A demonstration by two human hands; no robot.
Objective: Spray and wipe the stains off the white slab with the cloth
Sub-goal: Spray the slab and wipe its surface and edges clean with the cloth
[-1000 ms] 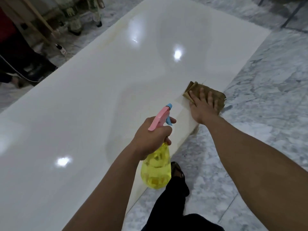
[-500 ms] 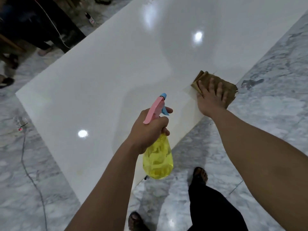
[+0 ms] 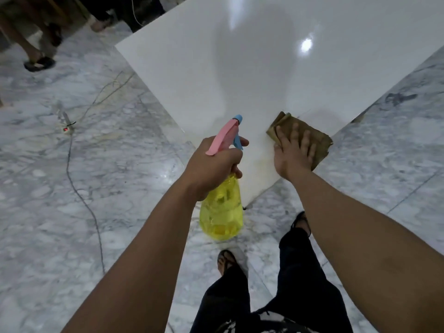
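Brown cloth (image 3: 305,134) sits flat under the right hand (image 3: 292,152), fingers spread to scrub the slab (image 3: 252,68) corner; left hand (image 3: 211,164) stays wrapped round the spray bottle (image 3: 221,212), ready.

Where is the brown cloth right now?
The folded brown cloth lies near the closest corner of the glossy white slab, flat under the right hand, to the right of the yellow spray bottle held in the left hand.
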